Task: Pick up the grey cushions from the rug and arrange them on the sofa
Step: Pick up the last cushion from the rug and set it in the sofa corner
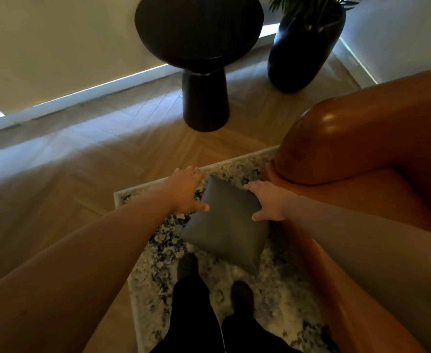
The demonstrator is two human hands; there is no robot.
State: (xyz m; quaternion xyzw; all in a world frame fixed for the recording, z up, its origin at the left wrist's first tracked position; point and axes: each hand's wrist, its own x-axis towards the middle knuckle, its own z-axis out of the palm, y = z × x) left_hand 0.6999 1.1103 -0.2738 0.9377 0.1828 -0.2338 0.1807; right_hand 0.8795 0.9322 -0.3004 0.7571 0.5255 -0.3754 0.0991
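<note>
From the head camera, one grey cushion (pixel 225 222) is in view. It lies flat on the speckled rug (pixel 273 301), close beside the front of the brown leather sofa (pixel 362 149), whose rounded armrest is just above it in the picture. Two bare hands reach down to it. The left hand (pixel 187 189) is spread at the cushion's upper left edge, the thumb touching the cover; its grip is wide open and has hold of nothing. The right hand (pixel 270 201) lies with open fingers over the upper right edge, also not closed on the cushion. Two dark-clad legs with two dark shoes (pixel 187 266) stand on the rug just below the cushion.

The rug is pale with dark and blue flecks, and it lies on a wooden floor (pixel 82 161) in herringbone pattern. Farther back stand one round black side table (pixel 201 47) and one dark tall planter (pixel 303 47) with green leaves, both before a light wall (pixel 56 42) with a white skirting board
</note>
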